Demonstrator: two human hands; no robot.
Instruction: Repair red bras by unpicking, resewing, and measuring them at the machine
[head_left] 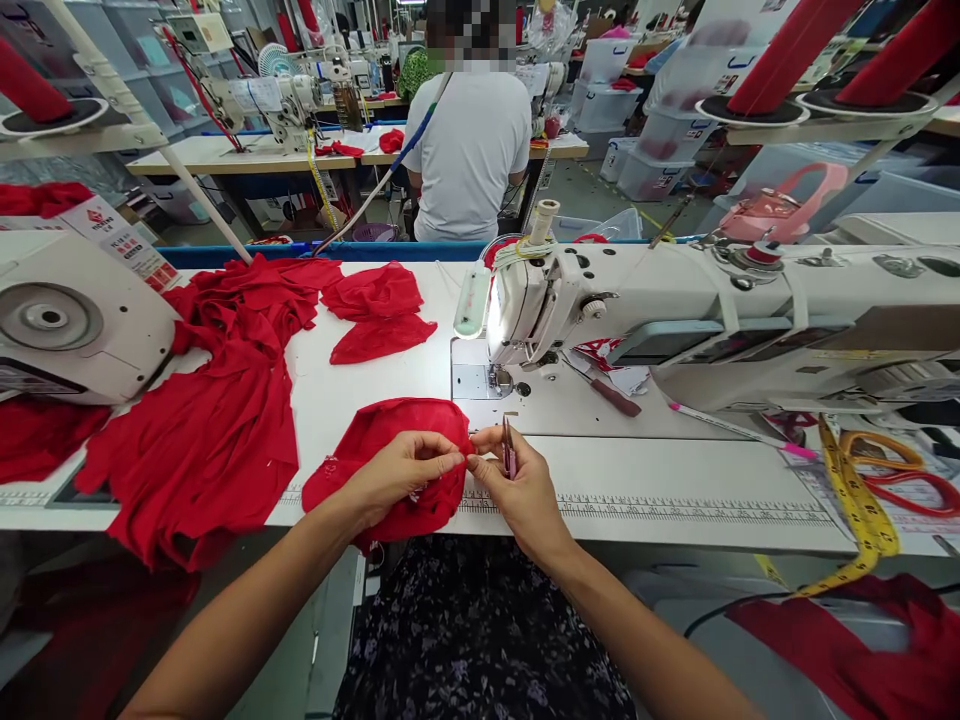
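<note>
A piece of red fabric [405, 425] lies bunched on the white table in front of me. My left hand [409, 470] is closed, pinching the fabric's right edge between thumb and fingers. Right beside it, my right hand [517, 485] pinches the same edge with thumb and forefinger. Small thread snips [508, 450] are tucked in my right hand, blades pointing away from me. The needle area of a white sewing machine [517, 315] is just beyond my hands, with the fabric apart from its presser foot.
Red fabric pieces [225, 410] heap at left, near another machine [67, 320]. Two smaller red pieces [379, 305] lie behind. Right are a brown-handled tool [615, 397], a pen [742, 430], a yellow tape measure [855, 500] and orange-handled scissors [885, 465]. A person [472, 150] sits ahead.
</note>
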